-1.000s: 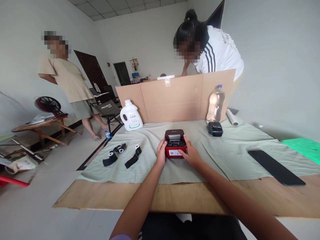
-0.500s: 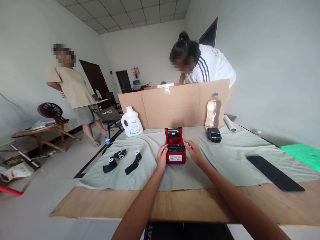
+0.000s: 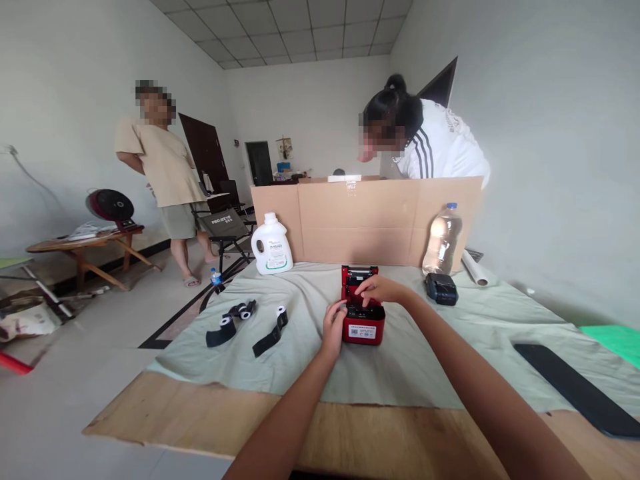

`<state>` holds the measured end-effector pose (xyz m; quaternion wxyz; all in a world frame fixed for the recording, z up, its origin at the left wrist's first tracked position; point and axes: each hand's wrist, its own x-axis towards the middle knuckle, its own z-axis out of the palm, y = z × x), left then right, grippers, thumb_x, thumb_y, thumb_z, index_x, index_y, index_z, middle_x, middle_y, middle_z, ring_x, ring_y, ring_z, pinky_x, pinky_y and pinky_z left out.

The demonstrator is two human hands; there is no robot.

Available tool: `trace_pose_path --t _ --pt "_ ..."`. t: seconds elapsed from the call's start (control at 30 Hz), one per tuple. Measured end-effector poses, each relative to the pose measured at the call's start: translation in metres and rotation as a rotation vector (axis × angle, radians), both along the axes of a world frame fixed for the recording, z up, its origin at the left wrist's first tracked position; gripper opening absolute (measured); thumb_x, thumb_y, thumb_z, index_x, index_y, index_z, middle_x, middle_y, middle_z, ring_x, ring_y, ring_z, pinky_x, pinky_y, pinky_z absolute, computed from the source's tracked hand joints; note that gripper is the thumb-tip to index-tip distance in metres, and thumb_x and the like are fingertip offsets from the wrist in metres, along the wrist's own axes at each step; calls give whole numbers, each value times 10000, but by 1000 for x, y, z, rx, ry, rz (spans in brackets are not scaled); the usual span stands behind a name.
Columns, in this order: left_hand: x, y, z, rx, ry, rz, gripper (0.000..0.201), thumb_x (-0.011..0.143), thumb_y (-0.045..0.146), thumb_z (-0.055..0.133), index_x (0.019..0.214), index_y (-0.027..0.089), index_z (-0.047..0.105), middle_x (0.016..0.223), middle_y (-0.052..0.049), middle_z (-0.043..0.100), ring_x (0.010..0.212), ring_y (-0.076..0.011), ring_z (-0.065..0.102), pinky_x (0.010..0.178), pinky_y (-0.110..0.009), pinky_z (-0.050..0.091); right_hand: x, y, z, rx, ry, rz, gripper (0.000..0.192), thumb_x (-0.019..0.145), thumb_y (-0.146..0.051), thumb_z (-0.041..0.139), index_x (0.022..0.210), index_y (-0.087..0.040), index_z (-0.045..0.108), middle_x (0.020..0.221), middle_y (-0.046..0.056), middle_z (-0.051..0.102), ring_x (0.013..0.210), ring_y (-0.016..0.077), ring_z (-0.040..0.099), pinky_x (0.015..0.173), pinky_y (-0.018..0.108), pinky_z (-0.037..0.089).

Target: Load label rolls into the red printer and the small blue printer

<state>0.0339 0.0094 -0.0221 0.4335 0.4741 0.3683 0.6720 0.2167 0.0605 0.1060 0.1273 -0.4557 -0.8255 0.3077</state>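
A red and black label printer (image 3: 363, 331) stands on the cloth in front of me, its lid raised and a labelled face toward me. My left hand (image 3: 334, 327) grips the printer's left side, fingers curled over the top edge. Above the open compartment is my right hand (image 3: 383, 291), fingers apart and pointing down into it; nothing shows in them. The fingertips partly hide the inside of the printer. To the left lie several small rolls with dark strips, among them a partly unrolled one (image 3: 270, 339).
A white jug (image 3: 273, 250) and a clear bottle (image 3: 443, 243) stand before a cardboard screen (image 3: 355, 223). A small black device (image 3: 441, 289) sits by the bottle. A dark flat slab (image 3: 575, 387) lies at right. One person leans behind the screen; another stands at left.
My right hand has moved from beside the printer to over its open compartment. My left hand stays at the printer's left side. The camera view has shifted.
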Motion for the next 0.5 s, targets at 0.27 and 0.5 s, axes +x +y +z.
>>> trace_pose_path --t 0.27,0.5 --pt "-4 1 3 4 35 -17 309 802 401 662 1023 210 762 1182 -84 675 1183 -258 601 1082 -392 435 -42 22 -1 20 -613 -47 278 683 -35 605 896 -85 776 876 139 770 794 252 707 694 296 515" --pt "-7 3 5 -15 68 -26 281 810 357 642 1017 214 766 1150 -86 640 1125 -244 611 1046 -381 456 -77 32 -7 39 -868 -115 422 623 -22 680 1037 -47 752 1058 228 732 996 364 699 819 406 539"
